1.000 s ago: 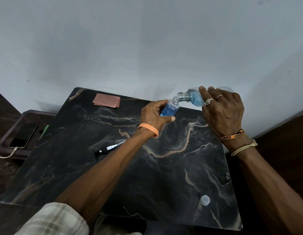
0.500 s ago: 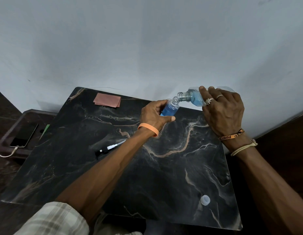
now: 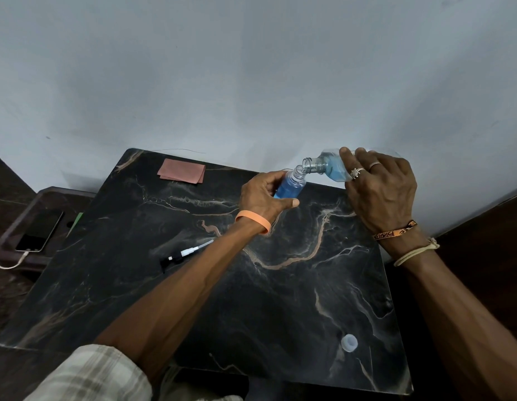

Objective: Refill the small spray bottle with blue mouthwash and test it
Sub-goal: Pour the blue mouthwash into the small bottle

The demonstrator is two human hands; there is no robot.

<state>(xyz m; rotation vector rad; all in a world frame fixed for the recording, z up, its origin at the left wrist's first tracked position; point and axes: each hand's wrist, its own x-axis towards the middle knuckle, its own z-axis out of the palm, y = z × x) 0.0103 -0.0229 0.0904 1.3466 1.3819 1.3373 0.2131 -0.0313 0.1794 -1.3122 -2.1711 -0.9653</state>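
Pouring over the worktop (image 3: pixel 280 299), my right hand (image 3: pixel 381 195) grips the big bottle (image 3: pixel 329 167), tipped mouth to mouth with the small bottle (image 3: pixel 290 186) gripped in my left hand (image 3: pixel 261 198). It looks nearly full. Tip too far and blue spills. The pump (image 3: pixel 185 253) lies nearby.

The black marble table (image 3: pixel 280 299) bears a pink cloth (image 3: pixel 182 170), spray pump (image 3: pixel 185 253) and white cap (image 3: pixel 349 342).

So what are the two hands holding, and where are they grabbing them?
The left hand grips the small spray bottle around its body. The right hand holds the mouthwash bottle around its body, with the open neck tipped at the small bottle's mouth.
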